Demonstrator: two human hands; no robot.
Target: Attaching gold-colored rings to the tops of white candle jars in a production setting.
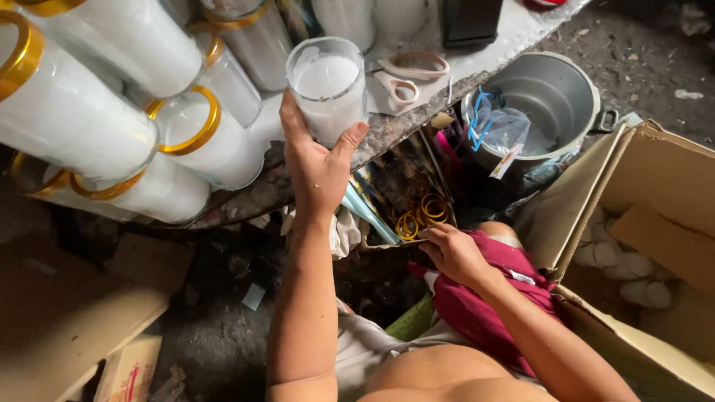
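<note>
Glass candle jar (328,85), clasped by left hand (316,167) above table edge (417,119); right hand (454,253) pinches gold rings (421,212).

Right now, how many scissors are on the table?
1. The scissors lie on the table, just right of the candle glass in the left hand. More may be hidden.

Left of the metal pot (555,97), the left hand (316,167) covers the near side and base of the glass candle (328,85), so its foot cannot be seen. Farther left of the pot, the gold-banded candles (194,138) run off the top and left edges, while the black box (469,21) up beside the pot is cut by the top edge. Right of the pot, the cardboard box (655,193) leaves the right edge, and the pale round pieces (618,257) inside are too dim to identify.
</note>
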